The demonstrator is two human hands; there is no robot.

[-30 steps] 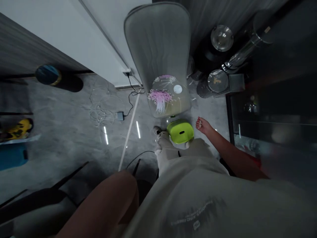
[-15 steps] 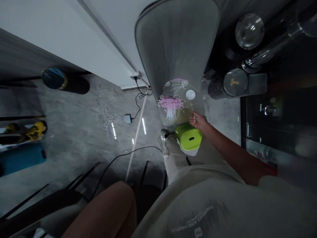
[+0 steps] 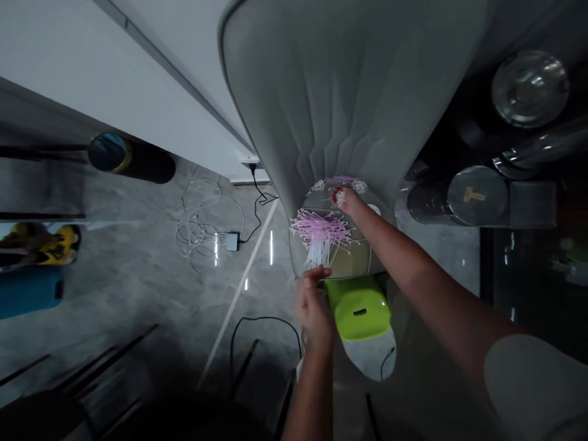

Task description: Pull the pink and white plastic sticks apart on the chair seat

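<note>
My right hand [image 3: 350, 201] is closed around a small bunch of cotton swabs [image 3: 340, 197], their pale tips showing from the fist. It is over the seat of a grey padded chair [image 3: 356, 262]. A loose heap of pink and white cotton swabs [image 3: 320, 228] lies on the seat, below and left of that hand. Farther back, at the foot of the backrest, are more swabs [image 3: 319, 185]. A white round disc [image 3: 375, 209] shows partly behind my right forearm. My left hand [image 3: 315, 309] is at the seat's front edge, fingers apart, just below the white swabs, with nothing visible in it.
A lime-green stool [image 3: 361, 309] stands right in front of the chair. On the floor to the left are a power adapter [image 3: 233, 241], tangled thin cables [image 3: 197, 223] and a black cord. Clear containers [image 3: 478, 196] stand at right; a dark cylinder [image 3: 147, 164] is at left.
My right hand has moved farther over the seat with its bunch of swabs. My left hand has come into view near the seat's front edge. The view has leaned in closer to the chair.
</note>
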